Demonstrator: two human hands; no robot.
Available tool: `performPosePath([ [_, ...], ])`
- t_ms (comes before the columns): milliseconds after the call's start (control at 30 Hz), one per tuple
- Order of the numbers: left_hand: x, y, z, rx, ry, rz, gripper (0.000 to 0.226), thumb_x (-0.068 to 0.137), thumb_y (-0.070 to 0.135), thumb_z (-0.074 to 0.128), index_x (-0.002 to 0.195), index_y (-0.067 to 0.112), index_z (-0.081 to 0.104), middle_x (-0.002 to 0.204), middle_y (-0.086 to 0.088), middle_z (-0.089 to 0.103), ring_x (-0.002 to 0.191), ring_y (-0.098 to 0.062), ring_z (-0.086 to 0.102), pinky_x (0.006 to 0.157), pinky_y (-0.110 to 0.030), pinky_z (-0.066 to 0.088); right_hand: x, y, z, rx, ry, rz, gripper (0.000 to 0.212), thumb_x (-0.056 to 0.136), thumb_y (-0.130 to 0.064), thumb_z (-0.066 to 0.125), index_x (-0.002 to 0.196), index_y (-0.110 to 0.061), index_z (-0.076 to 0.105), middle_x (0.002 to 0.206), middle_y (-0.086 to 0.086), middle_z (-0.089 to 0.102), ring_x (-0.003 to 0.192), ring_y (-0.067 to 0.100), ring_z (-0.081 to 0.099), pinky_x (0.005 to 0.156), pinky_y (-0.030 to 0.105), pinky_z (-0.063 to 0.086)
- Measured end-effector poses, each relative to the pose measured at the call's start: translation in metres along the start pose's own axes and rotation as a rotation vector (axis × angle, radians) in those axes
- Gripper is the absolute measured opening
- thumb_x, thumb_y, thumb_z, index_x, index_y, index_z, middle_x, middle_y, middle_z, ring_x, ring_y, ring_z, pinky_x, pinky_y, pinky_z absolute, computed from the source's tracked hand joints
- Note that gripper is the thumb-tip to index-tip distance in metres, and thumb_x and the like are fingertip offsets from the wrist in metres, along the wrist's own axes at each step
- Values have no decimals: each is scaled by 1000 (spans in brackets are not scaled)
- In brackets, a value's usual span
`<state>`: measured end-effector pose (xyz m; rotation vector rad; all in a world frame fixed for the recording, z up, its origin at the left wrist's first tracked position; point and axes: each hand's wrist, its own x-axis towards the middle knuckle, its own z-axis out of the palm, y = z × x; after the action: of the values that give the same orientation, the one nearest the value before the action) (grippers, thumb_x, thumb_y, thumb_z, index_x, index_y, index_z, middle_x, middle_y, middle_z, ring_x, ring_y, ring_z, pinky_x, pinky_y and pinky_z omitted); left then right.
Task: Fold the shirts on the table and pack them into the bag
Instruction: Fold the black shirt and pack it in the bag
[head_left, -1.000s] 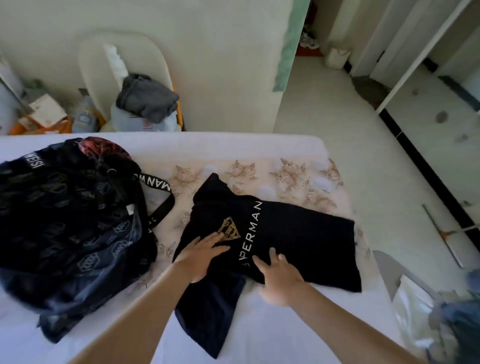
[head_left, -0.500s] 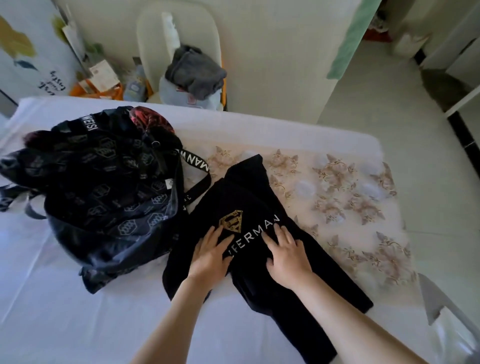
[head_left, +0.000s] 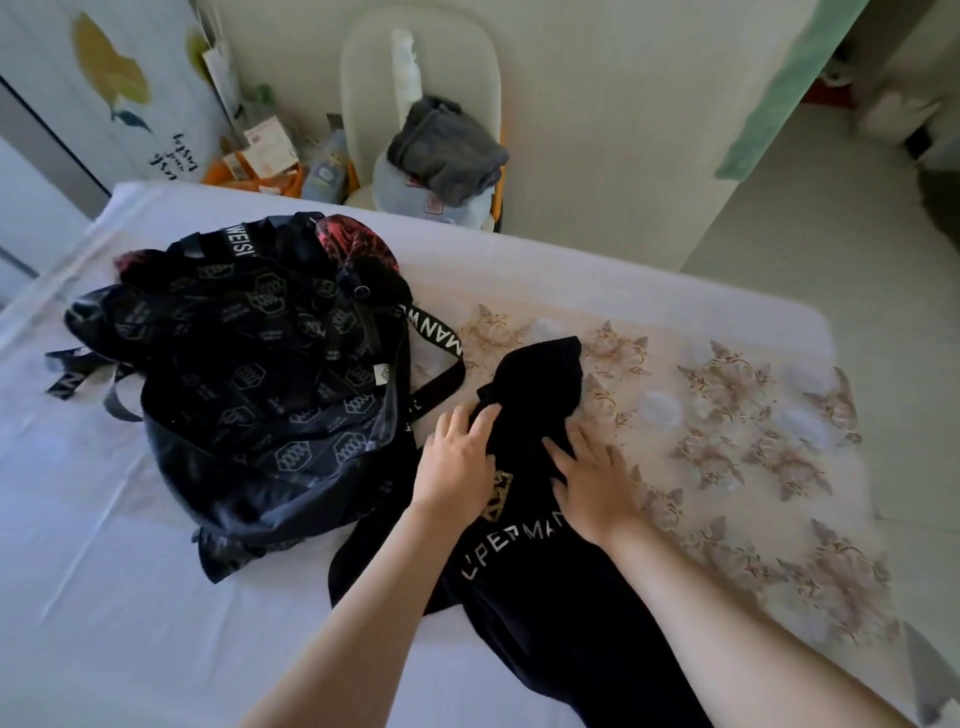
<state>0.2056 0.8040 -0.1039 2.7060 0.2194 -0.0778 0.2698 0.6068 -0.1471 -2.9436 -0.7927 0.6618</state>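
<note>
Count: one black shirt (head_left: 540, 587) is lying on the tabletop (head_left: 130, 597), just right of the one bag (head_left: 249, 384). Two hands are working on it. The left hand (head_left: 457, 462) and right hand (head_left: 592, 483) are both pressing flat on its upper part, fingers extended, gripping nothing. One grey garment (head_left: 447, 150) is sitting beyond the bag.

We are looking at a white chair (head_left: 421, 78) standing just beyond the far edge of the table (head_left: 104, 571), with a grey garment (head_left: 447, 150) lying bunched on its seat. Left of the chair, a pale blue bottle (head_left: 324, 166) and an orange box (head_left: 249, 179) of papers are sitting together. A flowered cloth (head_left: 727, 415) is covering the table's right side. A yellow fish sticker (head_left: 111, 78) is showing on the far-left panel.
</note>
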Motion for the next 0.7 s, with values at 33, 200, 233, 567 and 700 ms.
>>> performPosePath([
  [33,6,-3,1,19,-79,-32,71,95,22,54,155,28,16,157,-3,19,143,-26,20,109,-43,38,-4,4,6,-37,-12,-29,61,103,-47,30,159,-29,13,167,6,0,153,26,-2,120,49,15],
  [200,11,-19,23,59,-376,-8,92,91,25,63,157,27,-2,160,-7,16,148,-27,13,118,-42,25,-35,34,11,-235,129,326,62,88,-50,33,120,-11,69,122,16,64,117,36,53,108,61,27],
  [233,9,-17,29,40,-359,15,90,91,24,63,157,24,1,160,-5,18,148,-26,13,118,-40,25,-40,37,4,-283,131,391,56,86,-50,39,106,-11,74,112,15,66,114,36,53,109,62,24],
  [567,11,-6,33,-26,-201,3,54,89,5,53,137,27,45,144,3,39,134,-23,35,108,-42,36,19,24,-38,0,259,-200,58,87,10,54,142,-9,48,155,15,33,137,34,39,109,41,42],
  [700,15,-22,14,86,-358,-150,47,90,7,54,133,18,40,127,-6,50,115,-28,52,91,-39,49,53,16,-56,-224,91,-208,75,89,7,49,154,-23,26,160,10,26,131,32,41,100,41,46],
])
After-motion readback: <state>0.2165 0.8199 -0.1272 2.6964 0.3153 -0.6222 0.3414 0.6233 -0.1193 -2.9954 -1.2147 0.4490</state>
